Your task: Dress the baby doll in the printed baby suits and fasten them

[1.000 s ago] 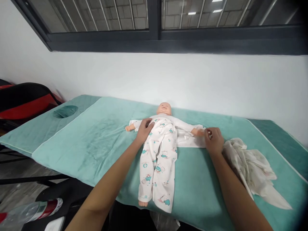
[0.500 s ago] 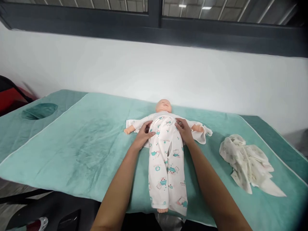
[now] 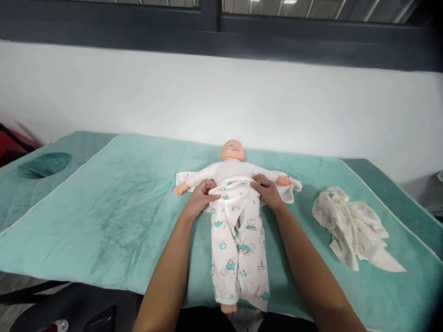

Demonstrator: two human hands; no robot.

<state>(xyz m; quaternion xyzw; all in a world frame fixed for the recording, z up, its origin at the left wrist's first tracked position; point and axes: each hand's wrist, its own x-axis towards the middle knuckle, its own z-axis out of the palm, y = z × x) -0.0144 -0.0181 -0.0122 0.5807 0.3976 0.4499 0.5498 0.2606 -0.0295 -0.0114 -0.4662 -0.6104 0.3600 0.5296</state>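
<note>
A baby doll (image 3: 232,150) lies on its back with its head toward the wall and its arms spread. It wears a plain white top (image 3: 231,168) and white printed trousers (image 3: 237,249). At the left side of the waistband, my left hand (image 3: 202,197) pinches the cloth between thumb and fingers. My right hand (image 3: 266,190) grips the waistband's other side. The waistband is folded over at the doll's belly. One foot (image 3: 229,308) shows below the left trouser leg; the other foot is hidden. White cloth lies spread under the doll's arms.
The doll rests on a green padded bed cover (image 3: 138,207) with a face hole (image 3: 44,165) at the far left. A crumpled white garment (image 3: 353,226) lies at the right. Behind the bed rises a white wall (image 3: 155,92). A black chair (image 3: 76,309) stands at the front left.
Both hands have drawn the trousers' waistband down from the doll's chest to its belly, and its edge has folded over. More of the white top shows. The camera view has shifted slightly.
</note>
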